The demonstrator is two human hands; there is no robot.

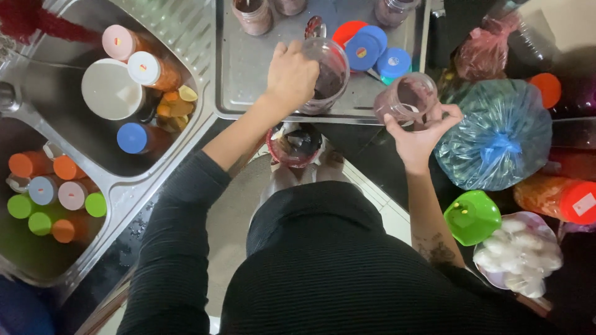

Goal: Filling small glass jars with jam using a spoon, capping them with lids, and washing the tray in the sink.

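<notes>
**A:** What have you got hold of?

**Me:** My left hand (290, 74) is curled over the rim of an open clear jar (326, 74) with dark paste in it, fingers closed on the mouth. That jar stands on the steel tray (248, 74), close to the tray's near edge. My right hand (417, 133) cups a second, smaller clear jar (413, 96) from below, fingers wrapped around its side; it sits tilted, just off the tray's right corner.

**A:** What worries you?

**Me:** The tilt. The small jar has no lid, so leaning it further could spill what is inside over the tray's edge. The big jar is near the tray's lip too, and a tug from my left hand could drag it off, I think. Below that edge there is a red-rimmed bowl (293, 146), so a drop might land there, or miss.

**A:** Any room to move?

**Me:** Not much. Behind the jars on the tray lie loose lids (366, 49), red and blue, and more jars at the far edge. Right of the tray a blue plastic bag (500, 136) crowds my right wrist. Left of the tray the sink (186, 37) is full of capped bottles (149, 68). The barest stretch is the tray's left half.
</notes>
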